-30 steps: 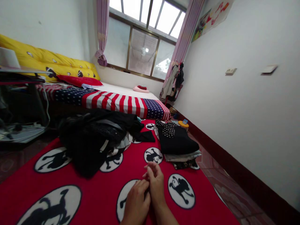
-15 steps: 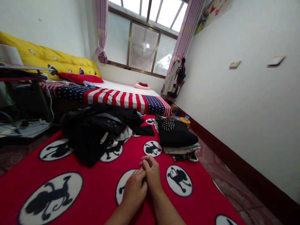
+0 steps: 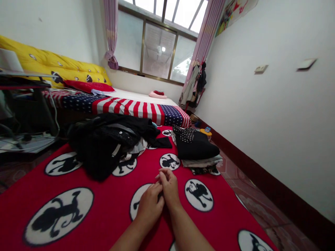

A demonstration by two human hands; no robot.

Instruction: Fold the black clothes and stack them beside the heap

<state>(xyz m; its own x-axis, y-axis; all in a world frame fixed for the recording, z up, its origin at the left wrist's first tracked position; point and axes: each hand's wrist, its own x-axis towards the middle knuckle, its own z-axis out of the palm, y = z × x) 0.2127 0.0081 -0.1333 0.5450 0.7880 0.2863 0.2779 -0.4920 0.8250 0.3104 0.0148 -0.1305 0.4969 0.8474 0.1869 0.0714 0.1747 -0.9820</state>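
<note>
Black clothes heap on red blanket, fwd-left of hands, partly covering monkey prints; folded stack fwd-right, same blanket. L hand & R hand touching, apart from both piles; fingers loosely curled, close tog. Behind: bed w/ striped cover, window above. Wall at R.

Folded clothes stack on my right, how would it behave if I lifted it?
The folded clothes stack would probably sag, since it looks like soft cloth. It might slide apart too, as its edges are uneven and no band shows.
</note>
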